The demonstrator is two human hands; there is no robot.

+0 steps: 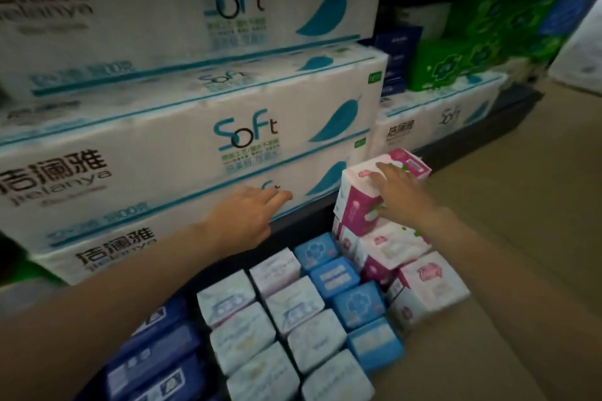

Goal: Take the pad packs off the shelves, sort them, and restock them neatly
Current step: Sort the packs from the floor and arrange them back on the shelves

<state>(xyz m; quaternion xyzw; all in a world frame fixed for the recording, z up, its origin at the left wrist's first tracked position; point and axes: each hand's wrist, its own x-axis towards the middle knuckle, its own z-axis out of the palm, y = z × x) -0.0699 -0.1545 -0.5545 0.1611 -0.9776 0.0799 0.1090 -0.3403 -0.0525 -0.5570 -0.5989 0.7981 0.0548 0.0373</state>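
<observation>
- The right hand [395,194] rests on the top pink pad pack [382,185], fingers spread over its top and thumb down its front side. It looks like a loose hold, not a tight pinch.
- That pack sits on top of the pink stack [387,247] at the right end of the bottom shelf, up against the back. It sits crooked and hangs out past the packs under it. If the hand pushes sideways, I think the whole stack could tip.
- One more pink pack [430,286] lies tilted at the shelf's right edge. A bump could knock it onto the floor [508,231].
- The left hand [250,212] is flat and holds nothing. Its fingertips reach the big "Soft" tissue packs [182,153] on the shelf above.
- The white pad packs [277,329], light blue pad packs [345,290] and dark blue pad packs [156,352] lie in tight rows near the front edge. A falling pink pack could mess up those rows.
- The picture is dim and blurry, so the small words on the packs cannot be read.
</observation>
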